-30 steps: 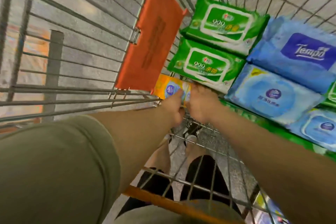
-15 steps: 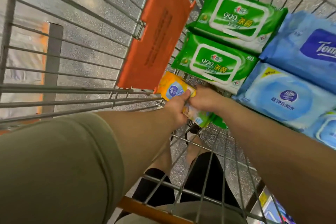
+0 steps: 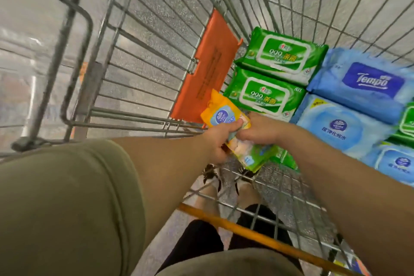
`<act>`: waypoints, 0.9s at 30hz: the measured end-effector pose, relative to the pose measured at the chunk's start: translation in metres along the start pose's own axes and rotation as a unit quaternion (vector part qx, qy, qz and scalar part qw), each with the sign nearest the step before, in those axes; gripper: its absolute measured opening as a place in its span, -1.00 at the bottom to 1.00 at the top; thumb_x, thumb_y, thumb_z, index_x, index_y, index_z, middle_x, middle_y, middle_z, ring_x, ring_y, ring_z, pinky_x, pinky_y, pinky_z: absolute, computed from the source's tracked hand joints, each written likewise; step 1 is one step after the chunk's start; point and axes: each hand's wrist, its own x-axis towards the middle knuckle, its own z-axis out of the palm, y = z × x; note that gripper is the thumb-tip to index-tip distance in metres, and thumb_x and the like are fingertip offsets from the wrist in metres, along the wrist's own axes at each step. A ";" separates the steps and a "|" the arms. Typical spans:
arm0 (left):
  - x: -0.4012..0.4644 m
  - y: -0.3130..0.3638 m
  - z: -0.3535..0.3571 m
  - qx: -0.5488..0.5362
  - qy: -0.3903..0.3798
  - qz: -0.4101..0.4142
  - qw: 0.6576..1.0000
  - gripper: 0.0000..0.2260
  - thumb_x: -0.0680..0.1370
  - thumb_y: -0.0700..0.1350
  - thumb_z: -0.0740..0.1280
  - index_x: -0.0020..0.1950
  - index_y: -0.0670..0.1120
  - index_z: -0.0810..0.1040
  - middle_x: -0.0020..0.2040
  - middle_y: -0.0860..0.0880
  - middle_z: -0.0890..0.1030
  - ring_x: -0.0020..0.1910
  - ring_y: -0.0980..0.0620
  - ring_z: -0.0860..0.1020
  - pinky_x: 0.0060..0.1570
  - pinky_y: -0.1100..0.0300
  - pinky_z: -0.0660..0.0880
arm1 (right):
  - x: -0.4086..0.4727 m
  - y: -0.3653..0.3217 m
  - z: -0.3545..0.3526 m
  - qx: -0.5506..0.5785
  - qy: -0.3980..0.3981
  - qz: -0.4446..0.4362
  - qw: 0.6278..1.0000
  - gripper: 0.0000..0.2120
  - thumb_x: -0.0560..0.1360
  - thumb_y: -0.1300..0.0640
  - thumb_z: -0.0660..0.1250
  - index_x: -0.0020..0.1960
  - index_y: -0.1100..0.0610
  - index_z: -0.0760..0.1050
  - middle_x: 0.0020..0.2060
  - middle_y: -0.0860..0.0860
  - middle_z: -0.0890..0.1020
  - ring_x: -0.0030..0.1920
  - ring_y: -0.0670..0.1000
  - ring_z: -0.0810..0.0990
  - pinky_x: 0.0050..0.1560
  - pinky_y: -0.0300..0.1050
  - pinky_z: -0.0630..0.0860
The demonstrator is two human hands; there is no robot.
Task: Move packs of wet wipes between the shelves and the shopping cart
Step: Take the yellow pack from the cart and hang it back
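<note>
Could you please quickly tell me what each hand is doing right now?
Left hand: holding the small yellow-and-green plastic pack of wipes.
Right hand: gripping the same pack.

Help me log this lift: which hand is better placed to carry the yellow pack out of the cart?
Left. The left hand grips the yellow pack across its middle; the right hand holds only its far edge, nearer the green packs.
</note>
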 end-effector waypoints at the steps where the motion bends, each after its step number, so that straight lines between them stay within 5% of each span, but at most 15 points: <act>1: -0.010 0.003 0.000 0.012 -0.004 0.002 1.000 -0.75 0.58 0.05 0.45 0.12 -0.11 0.67 0.11 -0.14 0.73 0.04 -0.12 0.70 0.15 -0.04 0.64 | -0.006 0.002 0.000 0.038 0.009 -0.005 0.999 -0.42 0.30 -0.19 0.41 0.23 0.07 0.45 0.07 0.03 0.63 -0.01 0.04 0.64 -0.12 -0.01 0.61; 3: -0.032 0.008 0.002 0.030 -0.018 0.016 0.999 -0.65 0.51 0.09 0.51 0.19 -0.08 0.68 0.19 -0.15 0.71 0.23 -0.17 0.65 0.33 -0.15 0.53 | -0.025 -0.001 -0.003 0.120 0.022 -0.010 0.992 -0.40 0.27 -0.24 0.41 0.21 0.04 0.46 0.04 0.03 0.67 -0.04 0.05 0.68 -0.10 0.07 0.65; 6: -0.062 0.017 0.009 0.029 -0.050 0.066 0.996 -0.42 0.33 0.10 0.62 0.30 -0.06 0.65 0.20 -0.18 0.70 0.23 -0.24 0.65 0.33 -0.25 0.51 | -0.068 -0.020 -0.004 0.277 0.057 0.019 0.959 -0.45 0.47 -0.09 0.46 0.33 0.07 0.30 0.05 0.04 0.63 -0.05 0.05 0.68 -0.14 0.00 0.63; 9: -0.102 0.032 0.023 0.014 -0.068 0.126 0.990 -0.71 0.49 0.00 0.52 0.18 -0.06 0.68 0.09 -0.18 0.73 0.00 -0.23 0.71 0.10 -0.18 0.64 | -0.100 -0.036 -0.004 0.395 0.113 0.001 0.912 -0.30 0.47 -0.07 0.48 0.46 0.01 0.18 0.07 0.03 0.64 -0.02 0.10 0.71 -0.01 0.08 0.66; 12: -0.145 0.044 0.037 -0.001 -0.099 0.168 0.981 -0.76 0.56 -0.03 0.44 0.19 -0.09 0.68 0.05 -0.20 0.74 -0.07 -0.22 0.72 -0.12 -0.08 0.68 | -0.129 -0.053 -0.012 0.463 0.158 -0.047 0.871 -0.25 0.37 -0.20 0.51 0.46 0.01 0.35 0.11 0.01 0.71 0.01 0.10 0.74 0.11 0.18 0.65; 14: -0.174 0.050 0.047 0.001 -0.127 0.185 0.975 -0.69 0.56 -0.01 0.43 0.26 -0.11 0.67 0.14 -0.24 0.71 0.02 -0.25 0.70 -0.04 -0.12 0.67 | -0.154 -0.065 -0.019 0.483 0.178 -0.085 0.853 -0.49 0.49 -0.13 0.46 0.37 0.01 0.49 0.09 0.03 0.74 0.04 0.12 0.74 0.17 0.21 0.63; 21: -0.274 0.059 0.075 0.039 -0.199 0.269 0.941 -0.66 0.53 -0.04 0.47 0.26 -0.14 0.68 0.17 -0.26 0.69 0.17 -0.32 0.66 0.20 -0.28 0.58 | -0.262 -0.102 -0.032 0.488 0.313 -0.153 0.800 -0.60 0.47 -0.09 0.46 0.27 -0.06 0.50 0.04 0.02 0.75 0.01 0.12 0.75 0.15 0.24 0.63; 27: -0.368 0.042 0.092 0.136 -0.314 0.351 0.872 -0.79 0.55 -0.11 0.41 0.14 -0.14 0.72 -0.05 -0.17 0.75 -0.18 -0.10 0.73 -0.24 0.09 0.65 | -0.365 -0.126 -0.006 0.536 0.421 -0.213 0.700 -0.63 0.53 0.02 0.45 0.30 0.08 0.55 0.05 0.09 0.74 0.04 0.15 0.74 0.12 0.16 0.64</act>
